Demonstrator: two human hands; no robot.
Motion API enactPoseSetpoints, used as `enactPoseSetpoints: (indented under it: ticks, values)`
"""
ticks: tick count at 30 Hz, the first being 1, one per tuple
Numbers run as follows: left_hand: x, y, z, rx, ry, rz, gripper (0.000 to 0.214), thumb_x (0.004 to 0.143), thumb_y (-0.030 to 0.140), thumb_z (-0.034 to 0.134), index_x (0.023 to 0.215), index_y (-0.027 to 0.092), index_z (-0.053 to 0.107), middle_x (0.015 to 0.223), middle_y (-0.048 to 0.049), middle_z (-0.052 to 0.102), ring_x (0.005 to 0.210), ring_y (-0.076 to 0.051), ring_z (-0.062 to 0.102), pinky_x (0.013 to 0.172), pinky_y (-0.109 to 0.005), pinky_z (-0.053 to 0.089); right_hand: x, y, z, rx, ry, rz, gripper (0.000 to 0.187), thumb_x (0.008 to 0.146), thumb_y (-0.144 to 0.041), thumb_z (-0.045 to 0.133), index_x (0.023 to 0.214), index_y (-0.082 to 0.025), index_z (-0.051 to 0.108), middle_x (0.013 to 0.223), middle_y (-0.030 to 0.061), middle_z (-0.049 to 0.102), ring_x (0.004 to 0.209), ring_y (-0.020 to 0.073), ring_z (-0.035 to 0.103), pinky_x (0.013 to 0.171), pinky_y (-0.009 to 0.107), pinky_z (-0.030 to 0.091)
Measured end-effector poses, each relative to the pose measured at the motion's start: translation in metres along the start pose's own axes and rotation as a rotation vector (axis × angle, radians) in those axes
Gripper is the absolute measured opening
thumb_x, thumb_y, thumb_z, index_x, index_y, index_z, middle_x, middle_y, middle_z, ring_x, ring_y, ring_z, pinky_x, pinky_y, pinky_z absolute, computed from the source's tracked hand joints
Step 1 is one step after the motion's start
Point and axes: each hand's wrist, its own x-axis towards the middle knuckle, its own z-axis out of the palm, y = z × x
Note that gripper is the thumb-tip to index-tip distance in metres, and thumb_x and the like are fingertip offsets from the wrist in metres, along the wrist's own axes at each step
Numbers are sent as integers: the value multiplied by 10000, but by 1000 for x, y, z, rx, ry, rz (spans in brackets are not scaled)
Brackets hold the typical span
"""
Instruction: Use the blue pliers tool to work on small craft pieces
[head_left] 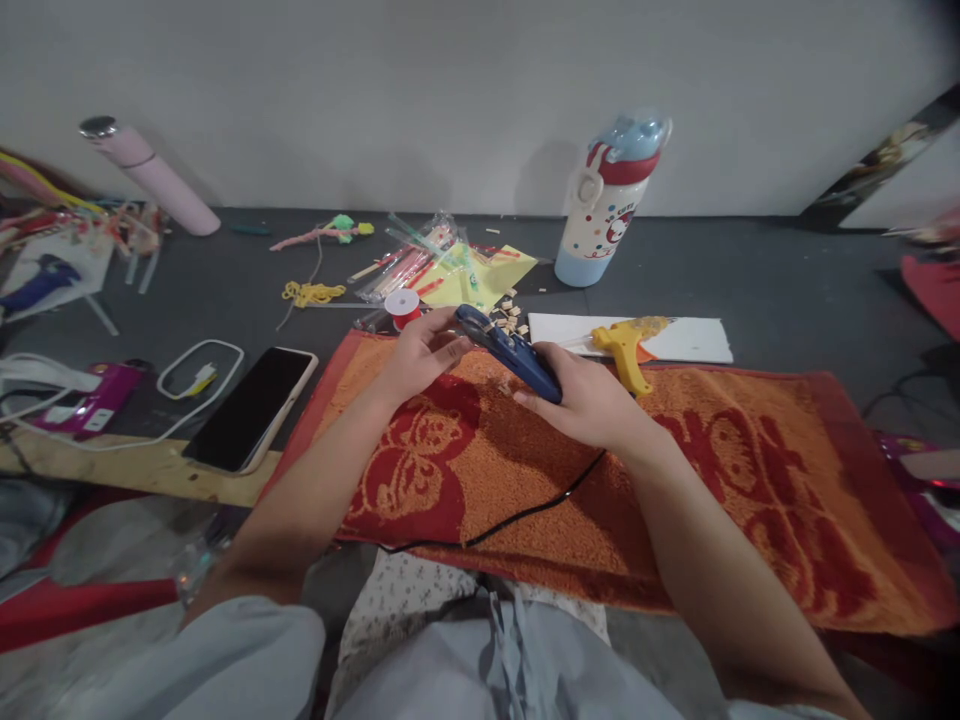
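In my right hand (pixel 581 390) is a dark blue hand tool (pixel 514 352), gripped by its lower end and slanting up to the left. It has a metal part near its far end and looks like pliers or cutters; its exact kind I cannot tell. My left hand (pixel 427 350) is at that far end, thumb and fingers curled close together. Anything small between them is hidden. Both hands are above an orange and red towel (pixel 517 450). Small pale wooden pieces (pixel 510 318) lie just beyond the tool.
A yellow glue gun (pixel 624 348) rests on a white strip (pixel 701 340). Behind are a red thread spool (pixel 403 308), yellow paper (pixel 487 275), a cartoon bottle (pixel 604 215) and bagged sticks. A black cord (pixel 532 512) crosses the towel. Left stand a phone (pixel 255 408), white cable and pink flask (pixel 161 180).
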Motion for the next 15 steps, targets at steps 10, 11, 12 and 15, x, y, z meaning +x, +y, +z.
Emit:
enactPoseSetpoints:
  ticks: [10,11,12,15]
  values:
    - [-4,3,11,246,46,3,390,865,496,510,688,164,614,596,-18,608,516,-94,507,503,-222,384,3,0,10,-54,166,44,548,841,-551,484,1178,-120,516,1026,172,660,903,313,625,733,390,458]
    - [-5,4,13,269,68,8,371,880,451,499,669,166,610,584,-16,607,543,-101,531,529,-222,400,3,0,12,-54,178,51,541,840,-543,483,1174,-119,516,1024,175,658,899,313,623,734,394,457]
    - [-5,4,15,278,88,14,353,887,409,495,653,168,603,573,-14,606,559,-104,545,547,-222,411,4,0,14,-51,186,58,535,840,-537,482,1171,-118,516,1023,180,657,895,314,623,735,399,457]
    - [-6,5,19,271,128,29,317,886,328,499,626,167,581,555,-9,608,566,-102,554,575,-221,424,4,0,17,-49,199,77,524,839,-520,480,1163,-109,519,1018,194,654,891,325,622,741,418,459]
